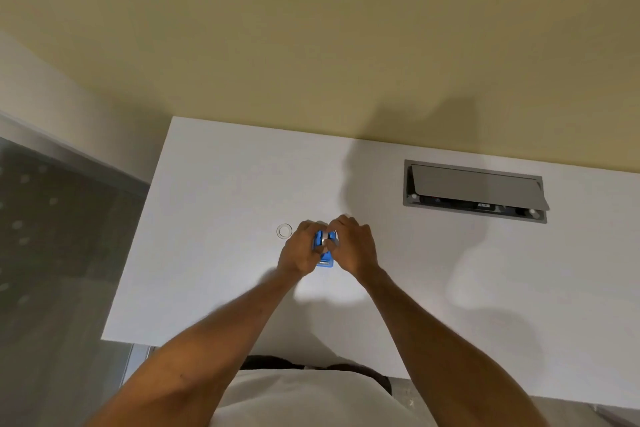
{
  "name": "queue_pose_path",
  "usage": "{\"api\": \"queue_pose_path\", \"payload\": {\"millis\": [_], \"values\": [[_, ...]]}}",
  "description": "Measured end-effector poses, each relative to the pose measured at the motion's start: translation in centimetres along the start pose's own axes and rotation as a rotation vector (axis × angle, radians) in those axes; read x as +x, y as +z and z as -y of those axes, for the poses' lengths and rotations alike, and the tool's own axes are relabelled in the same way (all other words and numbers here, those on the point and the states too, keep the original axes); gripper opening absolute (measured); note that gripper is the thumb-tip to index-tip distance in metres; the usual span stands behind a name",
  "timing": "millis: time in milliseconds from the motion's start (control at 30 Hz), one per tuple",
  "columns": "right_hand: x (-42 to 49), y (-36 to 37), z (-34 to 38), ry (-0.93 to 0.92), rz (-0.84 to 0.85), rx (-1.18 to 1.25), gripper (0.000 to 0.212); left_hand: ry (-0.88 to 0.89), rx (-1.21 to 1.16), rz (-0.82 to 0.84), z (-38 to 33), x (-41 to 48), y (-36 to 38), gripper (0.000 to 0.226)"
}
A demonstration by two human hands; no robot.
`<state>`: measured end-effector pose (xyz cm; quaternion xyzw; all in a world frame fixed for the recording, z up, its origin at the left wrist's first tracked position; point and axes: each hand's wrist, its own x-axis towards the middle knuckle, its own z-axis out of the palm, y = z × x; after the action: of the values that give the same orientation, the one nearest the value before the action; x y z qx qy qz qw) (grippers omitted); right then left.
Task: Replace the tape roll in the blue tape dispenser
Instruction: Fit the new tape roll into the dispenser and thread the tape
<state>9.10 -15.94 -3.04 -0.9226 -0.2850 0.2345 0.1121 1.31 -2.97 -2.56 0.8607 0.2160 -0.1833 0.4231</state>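
The blue tape dispenser point(325, 258) stands on the white desk point(221, 184), mostly covered by both hands. My left hand point(298, 250) grips its left side. My right hand point(353, 246) closes over its right side and top, where a pale roll or hub point(323, 238) shows between the fingers. Whether that pale part sits in the dispenser I cannot tell. A small clear tape roll point(284, 230) lies flat on the desk just left of my left hand, untouched.
A grey cable hatch point(474, 189) with its lid raised is set into the desk at the back right. The desk's left edge drops to a dark floor point(52, 236). A beige wall point(311, 45) stands behind the desk.
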Motion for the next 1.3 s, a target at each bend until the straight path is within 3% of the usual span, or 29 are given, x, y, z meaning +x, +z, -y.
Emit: {"api": "queue_pose_path", "payload": {"millis": [267, 767, 1033, 1300], "values": [[-0.2, 0.1, 0.6, -0.05, -0.026, -0.157, 0.027, 0.02, -0.049, -0.041, 0.4, -0.5, 0.1, 0.039], [-0.8, 0.0, 1.1, -0.131, -0.008, -0.341, 0.026, 0.043, 0.102, 0.005, 0.1, 0.3, -0.5, 0.039], [-0.4, -0.4, 0.6, -0.125, 0.026, -0.344, 0.015, 0.047, 0.092, 0.005, 0.0, 0.4, -0.5, 0.039], [0.2, -0.3, 0.4, -0.044, -0.033, -0.187, 0.023, 0.088, 0.023, -0.001, 0.6, 0.4, -0.7, 0.04]]}}
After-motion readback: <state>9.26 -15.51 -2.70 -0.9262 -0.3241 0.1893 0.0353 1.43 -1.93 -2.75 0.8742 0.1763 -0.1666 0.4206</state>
